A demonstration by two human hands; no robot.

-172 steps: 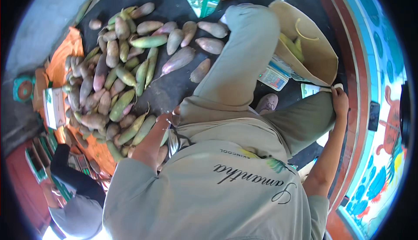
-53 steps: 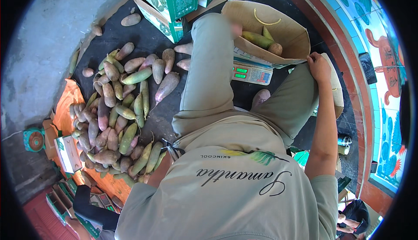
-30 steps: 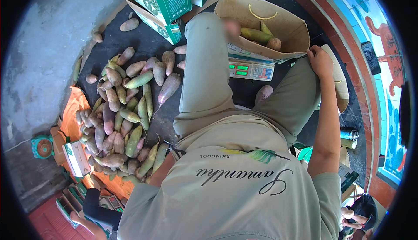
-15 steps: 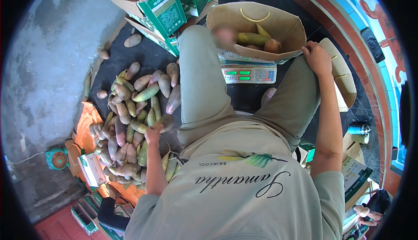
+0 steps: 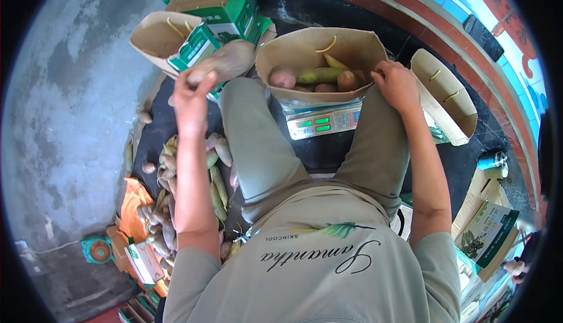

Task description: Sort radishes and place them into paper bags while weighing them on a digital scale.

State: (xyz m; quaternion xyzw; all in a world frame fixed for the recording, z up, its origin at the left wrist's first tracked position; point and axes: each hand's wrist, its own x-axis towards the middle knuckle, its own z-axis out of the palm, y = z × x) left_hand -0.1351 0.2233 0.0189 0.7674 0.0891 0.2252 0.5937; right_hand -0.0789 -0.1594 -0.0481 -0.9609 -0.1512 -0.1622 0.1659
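Observation:
Out over the left side, my left hand (image 5: 190, 97) is closed round one end of a large, pale brownish-purple radish (image 5: 227, 62). The radish is slightly blurred and lies across the view of the small open carton behind it. My right hand (image 5: 397, 87) rests by my right knee, its fingers bent over the right rim of an open cardboard carry bag (image 5: 281, 94). Inside that bag lie several radishes, among them a long green one (image 5: 319, 76) and a pinkish one (image 5: 282, 78). The bag stands on a digital scale (image 5: 325, 122) with lit green displays.
A radish heap (image 5: 158, 217) spreads on black sheeting at my left, partly behind my left arm. Green cartons (image 5: 226, 15) stand at the far left. Another open carry bag (image 5: 448, 94) is right of the scale. A blue can (image 5: 491, 160) sits farther right.
My left hand has risen from the heap and gone forward with a radish in its grip. A pinkish radish, blurred before, now lies in the bag. The view has shifted; my right hand stays at the rim.

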